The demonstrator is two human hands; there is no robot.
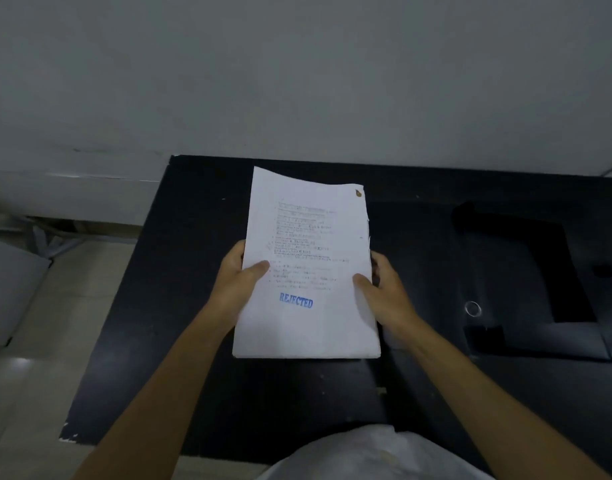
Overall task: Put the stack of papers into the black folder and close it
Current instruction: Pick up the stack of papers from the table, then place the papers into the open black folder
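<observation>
A thick stack of white papers (308, 237) with printed text and a blue "REJECTED" stamp is held over the middle of the black table (179, 306). My left hand (237, 282) grips its left edge, thumb on the top sheet. My right hand (384, 289) grips its right edge, thumb also on top. The stack's near end rests on or just above the table; I cannot tell which. The black folder (526, 271) lies open on the table to the right of the stack, apart from both hands, with a small metal ring (473, 308) on it.
A grey wall (297, 81) stands right behind the table's far edge. To the left, beyond the table's edge, are a tiled floor (55, 323) and a grey chair seat (10, 289). My white shirt (360, 455) shows at the bottom.
</observation>
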